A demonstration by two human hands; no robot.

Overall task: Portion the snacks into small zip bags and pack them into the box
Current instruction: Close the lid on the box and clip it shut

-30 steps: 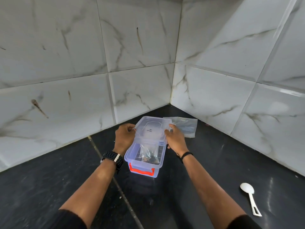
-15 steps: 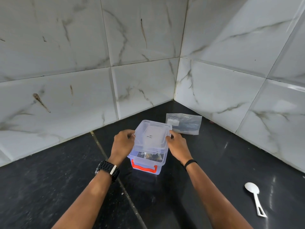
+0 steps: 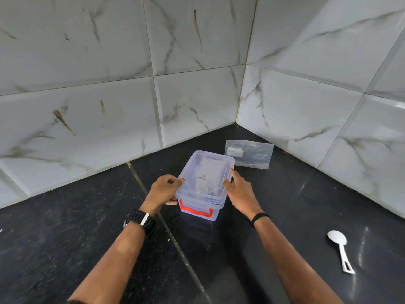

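A clear plastic box [image 3: 198, 208] with a red latch stands on the black counter near the corner. Its translucent lid [image 3: 207, 174] lies flat on top of it, covering the contents. My left hand [image 3: 163, 190] grips the lid's and box's left near corner, thumb on top and fingers curled under the rim. My right hand [image 3: 238, 189] rests against the lid's right edge with its fingers extended along it. The small bags inside show only as a faint pale shape through the lid.
A flat clear zip bag [image 3: 249, 153] lies behind the box toward the corner. A white plastic spoon [image 3: 339, 246] lies on the counter at the right. Marble-look tiled walls [image 3: 197, 62] close in the counter at the back and right.
The lid has come down from a tilted position over the open box to lie flat on it. Both hands followed it down and toward the near end.
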